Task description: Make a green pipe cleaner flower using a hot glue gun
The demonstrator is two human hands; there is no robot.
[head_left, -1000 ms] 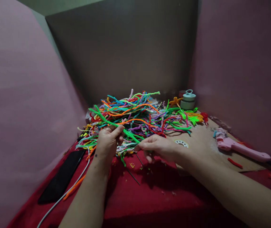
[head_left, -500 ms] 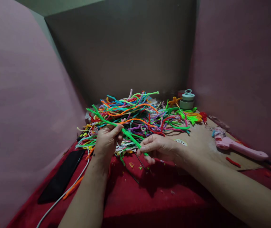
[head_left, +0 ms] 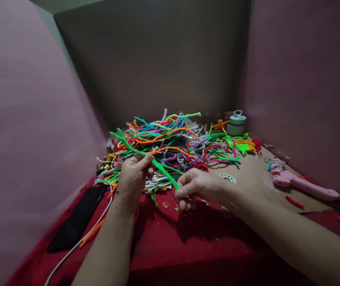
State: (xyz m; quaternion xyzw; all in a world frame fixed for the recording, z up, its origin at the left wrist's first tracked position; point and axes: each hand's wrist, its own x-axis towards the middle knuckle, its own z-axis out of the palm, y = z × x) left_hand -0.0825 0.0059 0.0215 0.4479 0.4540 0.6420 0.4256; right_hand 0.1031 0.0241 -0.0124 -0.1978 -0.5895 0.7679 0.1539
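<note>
Pinching a green pipe cleaner at each end, the left hand and right hand hover before the pile. Both grips look pressed together, forearms angled inward above the tabletop.

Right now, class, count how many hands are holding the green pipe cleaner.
2: the left hand pinches the green pipe cleaner mid-length; the right hand grips its lower end. None hidden.

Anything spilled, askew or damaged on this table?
Small coloured scraps lie scattered on the red cloth below the right hand, and one red offcut lies loose beside the pink glue gun. Nothing looks damaged.
</note>
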